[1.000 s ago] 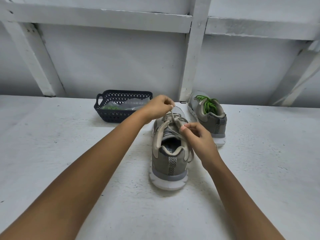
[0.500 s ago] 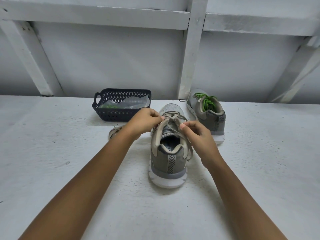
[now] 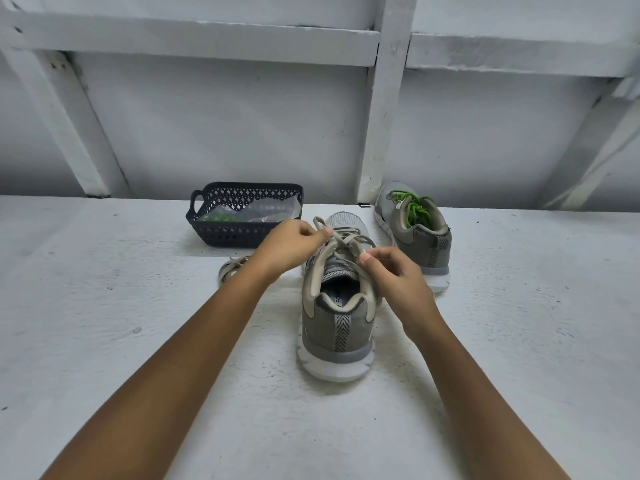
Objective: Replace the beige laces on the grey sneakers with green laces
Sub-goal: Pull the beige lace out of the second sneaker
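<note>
The near grey sneaker (image 3: 335,306) stands heel toward me on the bench (image 3: 104,341), and my left hand (image 3: 289,245) and right hand (image 3: 394,275) each have a narrow pinch grip on its beige lace (image 3: 346,241). The lace looks soft, limp and light, likely to snag at the eyelets, so I judge it best held close to them.

Two bare forearms; no sleeves visible

A grey sneaker (image 3: 335,306) with a white sole stands upright, heel toward the camera, its beige laces (image 3: 341,241) loosened and lifted above the tongue. Its mate (image 3: 415,233), already threaded with green laces (image 3: 414,206), sits just behind to the right, near the wall.
</note>
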{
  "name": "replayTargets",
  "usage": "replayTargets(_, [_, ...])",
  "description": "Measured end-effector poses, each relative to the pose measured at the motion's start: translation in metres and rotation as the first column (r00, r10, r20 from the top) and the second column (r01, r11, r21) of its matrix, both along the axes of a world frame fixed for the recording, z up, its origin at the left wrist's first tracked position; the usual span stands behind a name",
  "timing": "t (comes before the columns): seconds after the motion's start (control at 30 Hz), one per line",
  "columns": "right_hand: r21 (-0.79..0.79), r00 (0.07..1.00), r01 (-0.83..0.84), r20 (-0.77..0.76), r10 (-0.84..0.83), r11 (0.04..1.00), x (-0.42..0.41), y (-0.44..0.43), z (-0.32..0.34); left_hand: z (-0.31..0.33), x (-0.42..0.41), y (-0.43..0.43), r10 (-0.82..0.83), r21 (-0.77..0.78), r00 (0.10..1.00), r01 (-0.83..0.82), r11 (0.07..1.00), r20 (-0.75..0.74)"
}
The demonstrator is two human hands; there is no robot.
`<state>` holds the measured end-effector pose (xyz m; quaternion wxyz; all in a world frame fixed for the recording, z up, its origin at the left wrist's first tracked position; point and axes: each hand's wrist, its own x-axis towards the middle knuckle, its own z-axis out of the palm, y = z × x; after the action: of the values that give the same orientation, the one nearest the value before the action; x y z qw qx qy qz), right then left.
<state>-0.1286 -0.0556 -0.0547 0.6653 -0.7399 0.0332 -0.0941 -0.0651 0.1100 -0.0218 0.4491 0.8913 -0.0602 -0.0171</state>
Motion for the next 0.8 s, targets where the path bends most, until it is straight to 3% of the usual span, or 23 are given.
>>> replayTargets(0.17, [0.011, 1.000, -0.002, -0.001, 0.002, 1.000, 0.000, -0.001, 0.000, 0.002, -0.003, -0.007, -0.003, -0.153, 1.000, 0.002, 0.988, -0.005])
replayTargets(0.33, [-0.007, 1.000, -0.003, -0.005, 0.003, 1.000, -0.001, -0.001, 0.000, 0.016, 0.005, 0.007, 0.262, -0.412, 0.965, -0.242, 0.878, -0.010])
replayTargets(0.53, [0.003, 1.000, 0.008, -0.003, -0.008, 1.000, -0.001, 0.000, 0.002, -0.002, -0.005, 0.002, -0.007, -0.104, 0.994, -0.004, 0.995, -0.106])
replayTargets(0.73, [0.014, 1.000, -0.009, -0.005, 0.009, 1.000, -0.001, -0.001, 0.002, -0.006, -0.005, -0.004, 0.070, -0.215, 0.997, -0.060, 0.975, 0.039])
replayTargets(0.8, [0.007, 1.000, -0.015, -0.005, 0.015, 1.000, -0.001, -0.001, 0.002, 0.000, -0.002, 0.001, 0.189, -0.350, 0.982, -0.166, 0.922, 0.031])
